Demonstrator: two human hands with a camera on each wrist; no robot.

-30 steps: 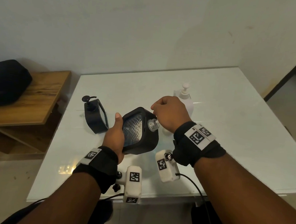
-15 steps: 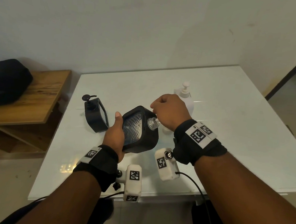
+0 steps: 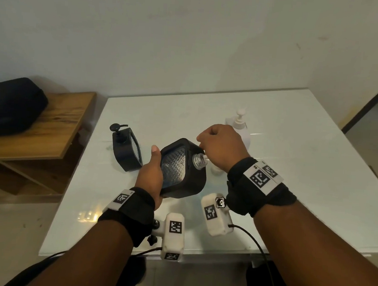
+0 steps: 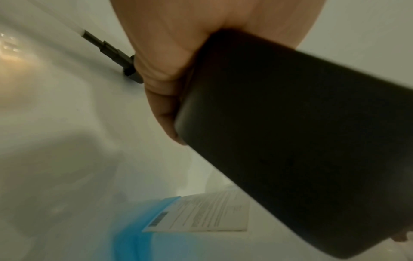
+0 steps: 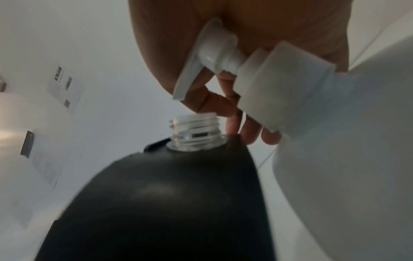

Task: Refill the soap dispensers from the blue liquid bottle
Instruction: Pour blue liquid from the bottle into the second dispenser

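My left hand (image 3: 150,173) grips a black square soap dispenser (image 3: 182,171) from its left side and holds it tilted above the white table (image 3: 294,149). Its clear threaded neck (image 3: 198,161) is open and has no pump. My right hand (image 3: 221,144) hovers at the neck with curled fingers (image 5: 232,123). One fingertip touches the dispenser's shoulder (image 5: 156,203), and I see nothing held. In the left wrist view a black pump with a pale tube (image 4: 109,53) lies on the table under the hand. The blue liquid bottle (image 4: 138,229) with a white label is beside the dispenser (image 4: 301,141).
A white pump bottle (image 3: 240,128) stands just behind my right hand, close to the right wrist camera (image 5: 335,159). A second black dispenser (image 3: 125,152) with its pump on stands to the left. A wooden shelf (image 3: 40,129) with a black bag (image 3: 11,103) lies beyond the table's left edge.
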